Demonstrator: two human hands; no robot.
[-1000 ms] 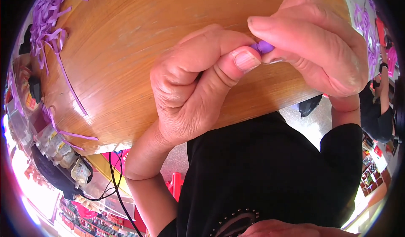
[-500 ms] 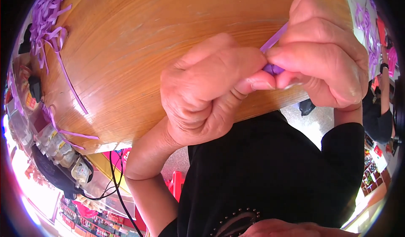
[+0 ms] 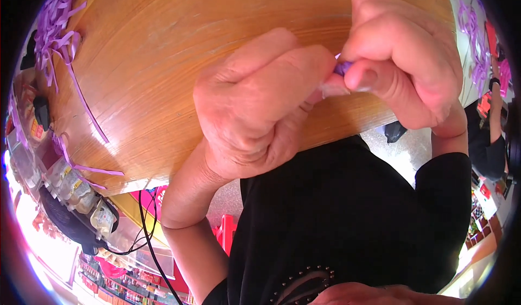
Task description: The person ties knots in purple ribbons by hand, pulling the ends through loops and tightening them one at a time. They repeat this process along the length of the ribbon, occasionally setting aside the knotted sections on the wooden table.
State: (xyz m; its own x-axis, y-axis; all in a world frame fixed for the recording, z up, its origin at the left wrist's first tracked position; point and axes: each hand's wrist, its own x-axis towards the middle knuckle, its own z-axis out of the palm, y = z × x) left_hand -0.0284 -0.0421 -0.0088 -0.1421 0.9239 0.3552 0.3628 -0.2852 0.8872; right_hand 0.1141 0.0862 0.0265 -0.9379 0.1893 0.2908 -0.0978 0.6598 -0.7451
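A small folded piece of purple ribbon (image 3: 343, 67) is pinched between my two hands above the wooden table (image 3: 179, 49). My left hand (image 3: 260, 98) is closed, its thumb and forefinger tips pressed on the ribbon's left side. From the right, my right hand (image 3: 407, 60) grips the same piece between thumb and curled forefinger. Most of the ribbon is hidden by the fingers, so its exact shape cannot be made out.
A heap of purple ribbon strips (image 3: 54, 28) lies at the table's far left, one strip trailing toward me. Another ribbon strip (image 3: 97, 170) hangs over the left edge. Black cables (image 3: 145, 218) run below that edge. More purple ribbons (image 3: 477, 49) are at the far right, near another person's arm (image 3: 496, 109).
Both hands have shifted slightly left and away from me with the ribbon. My right thumb now lies across its near side, and the ribbon tail that stuck up is mostly hidden.
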